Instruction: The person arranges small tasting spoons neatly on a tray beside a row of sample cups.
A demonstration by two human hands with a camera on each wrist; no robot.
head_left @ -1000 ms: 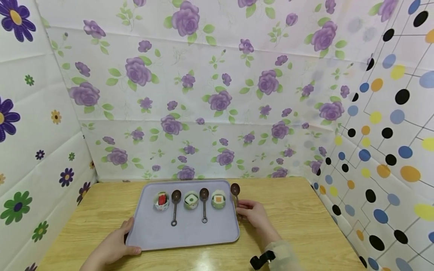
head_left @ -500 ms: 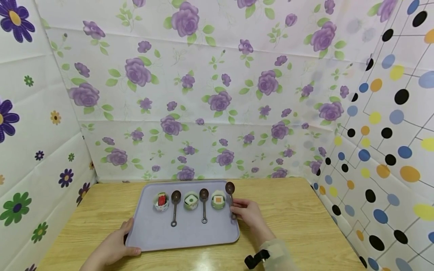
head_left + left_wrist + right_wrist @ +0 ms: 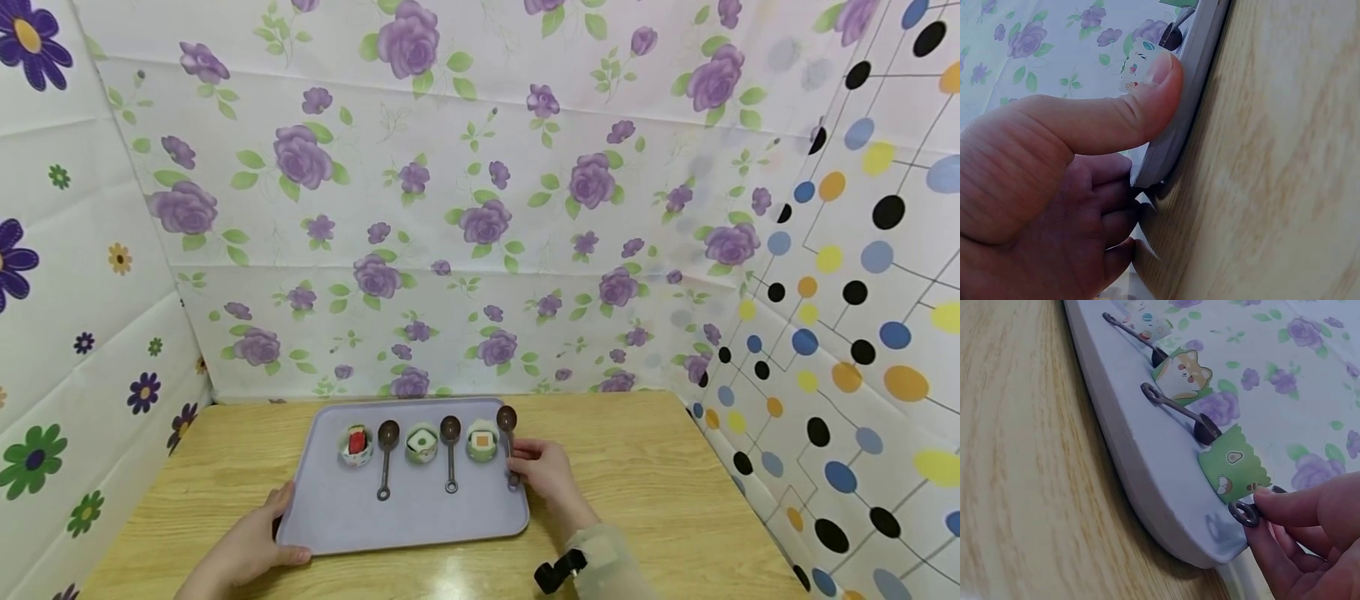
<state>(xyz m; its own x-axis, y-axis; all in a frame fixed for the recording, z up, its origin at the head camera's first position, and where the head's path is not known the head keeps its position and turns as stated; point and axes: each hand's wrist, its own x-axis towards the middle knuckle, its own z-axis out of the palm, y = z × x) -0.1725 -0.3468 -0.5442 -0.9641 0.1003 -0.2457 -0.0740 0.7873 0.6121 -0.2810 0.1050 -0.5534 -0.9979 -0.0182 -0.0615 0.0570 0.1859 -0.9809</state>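
Observation:
My right hand point(image 3: 546, 473) pinches the handle of a dark brown spoon point(image 3: 507, 418) between thumb and fingers, over the right edge of the pale lavender tray point(image 3: 405, 527). In the right wrist view the looped handle end point(image 3: 1244, 514) juts past the fingertips, close over the tray, beside a green paper cup point(image 3: 1235, 464). My left hand point(image 3: 253, 533) grips the tray's front left corner, thumb point(image 3: 1147, 103) on the rim and fingers curled at its underside. Two similar spoons, the left one point(image 3: 387, 435) and the middle one point(image 3: 451, 430), lie between the paper cups.
Along the tray's back half stand a left cup point(image 3: 357, 461) with a red piece, a middle cup point(image 3: 423, 460) with a white-green piece, and the right cup with an orange-centred piece. The wooden table point(image 3: 652, 492) meets flowered cloth walls point(image 3: 450, 208) behind and at the sides.
My right hand has carried the spoon leftward from beside the tray to over its right edge, then slightly lower. The left hand and tray have stayed in place.

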